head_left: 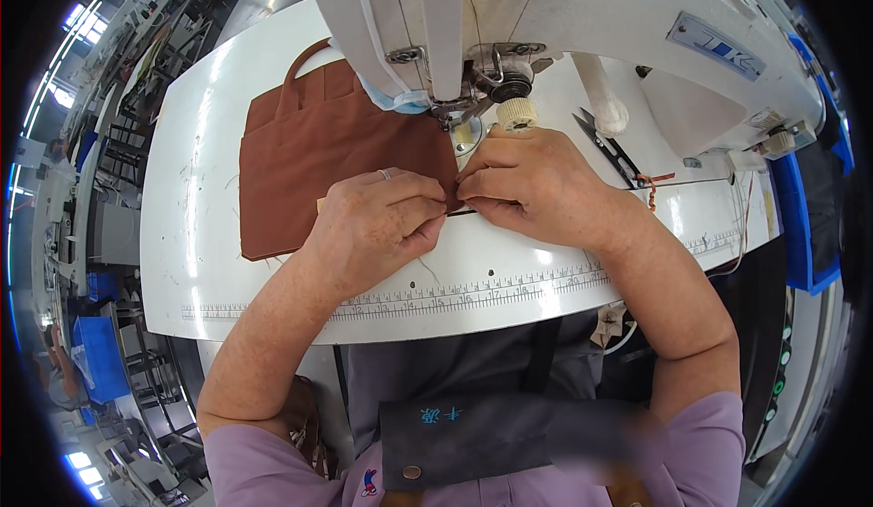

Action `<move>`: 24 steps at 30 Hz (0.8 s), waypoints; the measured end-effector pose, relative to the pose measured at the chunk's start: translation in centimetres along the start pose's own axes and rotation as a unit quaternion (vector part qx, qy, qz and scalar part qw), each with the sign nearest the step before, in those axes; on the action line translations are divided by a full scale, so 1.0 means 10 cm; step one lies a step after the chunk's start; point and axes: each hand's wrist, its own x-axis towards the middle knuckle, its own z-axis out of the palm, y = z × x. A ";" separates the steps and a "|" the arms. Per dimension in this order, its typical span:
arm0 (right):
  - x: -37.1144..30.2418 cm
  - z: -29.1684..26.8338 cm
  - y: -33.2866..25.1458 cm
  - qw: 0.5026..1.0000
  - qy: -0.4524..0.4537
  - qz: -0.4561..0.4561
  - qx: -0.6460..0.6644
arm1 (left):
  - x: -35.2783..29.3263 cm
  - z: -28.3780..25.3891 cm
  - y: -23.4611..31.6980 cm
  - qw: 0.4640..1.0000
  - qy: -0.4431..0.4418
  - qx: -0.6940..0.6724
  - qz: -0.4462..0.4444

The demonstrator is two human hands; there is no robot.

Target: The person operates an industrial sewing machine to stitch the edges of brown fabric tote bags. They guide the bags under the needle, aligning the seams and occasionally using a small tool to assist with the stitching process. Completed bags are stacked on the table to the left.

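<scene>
A flat brown bag piece (314, 157) with a looped handle (296, 70) lies on the white sewing table, its right part under the sewing machine's needle area (446, 111). My left hand (386, 216), with a ring on one finger, pinches the bag piece's near right edge between thumb and fingers. Close beside it, my right hand (527, 184) pinches the same edge from the right, just in front of the machine's presser foot. The fingertips of both hands nearly meet. What lies under my fingers is mostly hidden.
The white sewing machine (618, 16) arches over the table. Black thread snips (611, 148) with an orange cord lie right of my right hand. A printed ruler (455, 296) runs along the table's front edge (300, 336). Blue bins (100, 357) stand at the far left.
</scene>
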 end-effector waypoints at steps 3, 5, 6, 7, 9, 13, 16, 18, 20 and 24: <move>0.01 -0.02 -0.03 1.000 0.000 0.014 0.003 | 0.00 0.02 0.01 0.998 0.023 -0.032 -0.051; 0.01 -0.01 -0.04 1.000 0.013 0.017 -0.003 | -0.02 0.04 0.02 0.989 0.047 -0.082 -0.111; 0.01 0.03 -0.04 1.000 0.026 0.015 -0.009 | -0.01 0.04 0.01 0.987 0.053 -0.096 -0.116; 0.01 0.06 -0.04 0.999 0.038 0.013 -0.015 | -0.01 0.04 0.01 0.985 0.059 -0.110 -0.122; 0.03 0.10 -0.06 0.998 0.043 0.004 -0.045 | -0.01 0.04 0.01 0.983 0.060 -0.118 -0.127; 0.02 0.13 -0.04 0.996 0.041 -0.012 -0.074 | -0.01 0.00 0.01 0.993 0.043 -0.077 -0.081; 0.04 0.13 -0.04 0.996 0.055 -0.020 -0.074 | -0.03 -0.02 -0.08 1.000 0.008 -0.010 -0.019; 0.05 0.13 -0.06 0.996 0.063 -0.021 -0.067 | -0.08 -0.04 -0.15 1.000 -0.016 0.010 -0.001; 0.05 0.13 -0.05 0.995 0.068 -0.020 -0.066 | -0.10 -0.05 -0.16 0.999 -0.032 -0.006 -0.004; 0.04 0.11 -0.02 0.997 0.053 -0.010 -0.056 | -0.05 -0.11 -0.08 0.987 -0.037 -0.131 -0.088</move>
